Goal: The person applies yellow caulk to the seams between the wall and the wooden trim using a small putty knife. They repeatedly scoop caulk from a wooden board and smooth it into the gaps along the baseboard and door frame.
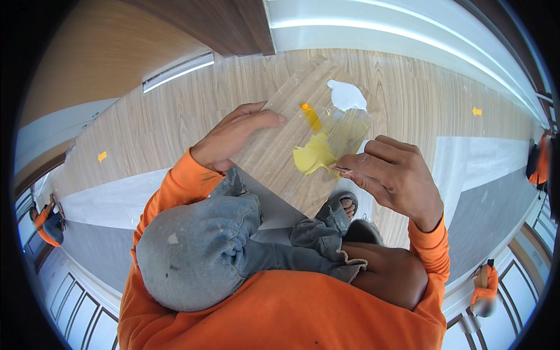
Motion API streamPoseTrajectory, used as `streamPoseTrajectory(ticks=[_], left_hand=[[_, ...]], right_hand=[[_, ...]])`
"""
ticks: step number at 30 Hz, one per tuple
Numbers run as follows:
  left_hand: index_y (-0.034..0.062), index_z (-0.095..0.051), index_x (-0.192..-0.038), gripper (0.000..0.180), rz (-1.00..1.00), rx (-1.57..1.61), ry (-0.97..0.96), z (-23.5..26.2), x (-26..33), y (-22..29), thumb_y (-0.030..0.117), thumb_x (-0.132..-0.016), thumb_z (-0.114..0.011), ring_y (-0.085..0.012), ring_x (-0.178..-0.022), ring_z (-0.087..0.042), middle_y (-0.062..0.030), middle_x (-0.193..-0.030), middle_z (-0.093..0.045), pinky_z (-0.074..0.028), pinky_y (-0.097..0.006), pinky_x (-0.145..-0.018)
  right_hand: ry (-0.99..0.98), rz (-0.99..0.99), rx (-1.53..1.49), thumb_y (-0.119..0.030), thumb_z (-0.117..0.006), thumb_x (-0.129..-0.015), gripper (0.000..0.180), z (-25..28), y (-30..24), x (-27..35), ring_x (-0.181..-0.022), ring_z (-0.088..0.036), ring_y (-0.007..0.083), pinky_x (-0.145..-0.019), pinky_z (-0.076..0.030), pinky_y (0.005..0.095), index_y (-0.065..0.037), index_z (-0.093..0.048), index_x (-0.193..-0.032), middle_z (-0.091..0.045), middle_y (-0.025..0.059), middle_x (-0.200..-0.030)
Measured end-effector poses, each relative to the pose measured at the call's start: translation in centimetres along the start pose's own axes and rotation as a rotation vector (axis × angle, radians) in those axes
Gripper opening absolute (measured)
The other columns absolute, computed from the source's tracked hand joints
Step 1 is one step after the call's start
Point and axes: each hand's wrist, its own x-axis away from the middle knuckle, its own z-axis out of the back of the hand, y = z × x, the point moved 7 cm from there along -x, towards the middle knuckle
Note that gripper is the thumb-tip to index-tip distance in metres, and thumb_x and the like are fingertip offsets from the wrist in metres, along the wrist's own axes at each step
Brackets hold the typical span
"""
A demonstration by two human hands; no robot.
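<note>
A wood-grain board point(286, 134) is held tilted above my knees. My left hand point(236, 134) grips its left edge, thumb on the top face and the other fingers partly hidden beneath. On the board lie a white blob of paste point(347, 96), a short orange-yellow streak point(311, 118) and a wide pale yellow smear point(315, 154). At the lower edge of that smear, my right hand point(396, 175) pinches a small thin tool point(343, 171) between thumb and fingers. Most of this tool is covered by the fingers, so its exact kind does not show.
Wood-look flooring point(402, 81) with yellow arrow stickers point(477, 111) surrounds me, with grey panels beyond. A white wall base point(373, 20) and a dark brown upright point(239, 26) stand ahead. People in orange appear at the far left point(49, 224) and lower right point(485, 286).
</note>
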Motion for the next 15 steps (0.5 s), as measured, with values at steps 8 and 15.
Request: streamPoseTrajectory(ticks=[8, 15], left_hand=[[-0.0007, -0.063, -0.130, 0.046, -0.017, 0.023, -0.132, -1.2, -0.4, 0.8, 0.029, -0.095, -0.066, -0.0153, -0.103, -0.069, -0.0107, -0.113, -0.070, -0.053, -0.028, -0.093], [-0.0037, -0.063, -0.133, 0.044, -0.158, -0.040, -0.158, 0.4, -1.7, -0.2, 0.024, -0.099, -0.062, -0.0163, -0.103, -0.067, -0.0114, -0.117, -0.071, -0.052, -0.029, -0.094]], right_hand=[[-0.007, -0.157, -0.547, -0.017, -0.072, -0.095, 0.013, 0.2, 2.7, 0.0, -0.059, -0.056, 0.0158, -0.052, -0.044, 0.0293, -0.005, -0.073, -0.099, -0.060, 0.0029, -0.068], [0.131, -0.564, -1.485, -0.018, -0.065, -0.102, 0.026, -2.1, 5.1, 0.4, -0.055, -0.054, 0.0110, -0.052, -0.039, 0.0262, 0.004, -0.073, -0.114, -0.061, 0.0049, -0.066]])
